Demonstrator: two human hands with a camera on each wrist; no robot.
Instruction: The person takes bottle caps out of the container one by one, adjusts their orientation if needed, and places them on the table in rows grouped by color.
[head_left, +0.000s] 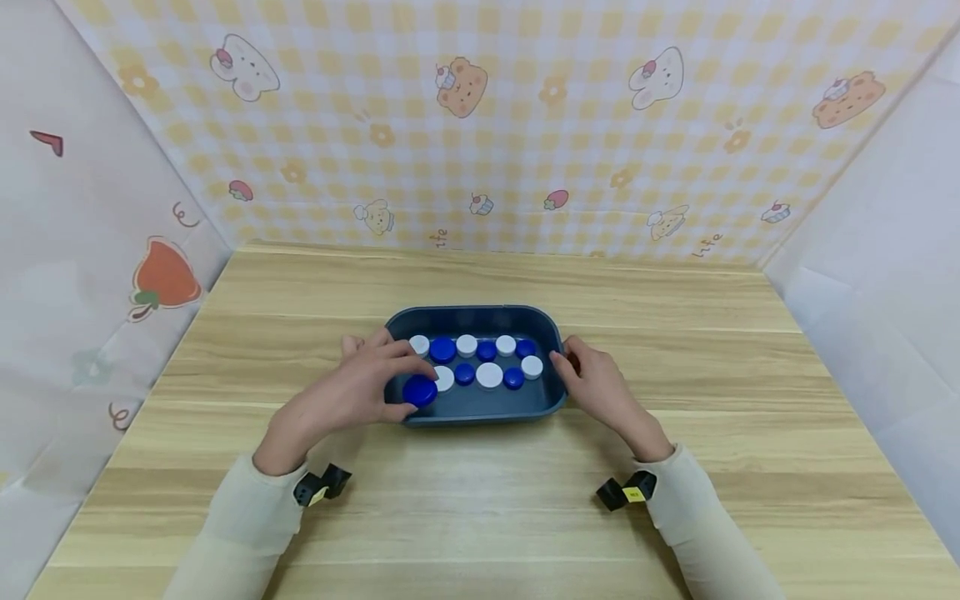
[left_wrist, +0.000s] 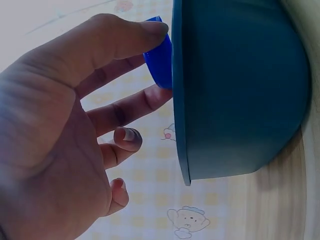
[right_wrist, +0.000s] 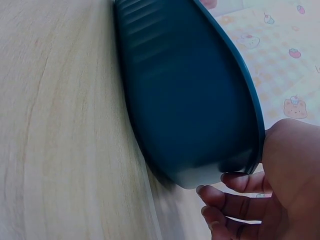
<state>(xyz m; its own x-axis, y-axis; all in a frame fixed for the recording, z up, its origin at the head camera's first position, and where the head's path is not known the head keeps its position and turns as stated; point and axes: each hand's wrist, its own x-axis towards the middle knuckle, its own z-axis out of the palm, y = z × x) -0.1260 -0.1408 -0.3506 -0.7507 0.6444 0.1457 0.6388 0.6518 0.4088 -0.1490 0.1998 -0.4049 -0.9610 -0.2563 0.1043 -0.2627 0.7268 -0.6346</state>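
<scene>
My left hand [head_left: 365,379] reaches over the left end of a dark blue-green plastic tray [head_left: 480,417]. Thumb and fingertip pinch a round blue cap [head_left: 420,391], tilted on edge at rim height in the left wrist view; the other fingers bend loosely. At the opposite end, my right hand [head_left: 597,379] grips the tray's short side, its thumb at the rim and its fingers against the outer wall [right_wrist: 200,175]. Inside, white caps [head_left: 490,375] and blue caps [head_left: 442,349] lie in two rough rows, alternating in colour and differing in size.
The tray stands on a wood-grain table [head_left: 480,500]. Behind it rises a yellow-checked backdrop [head_left: 510,150] with cartoon prints, and pale sheets [head_left: 82,250] flank both sides. Each sleeved wrist carries a small black camera [head_left: 322,485].
</scene>
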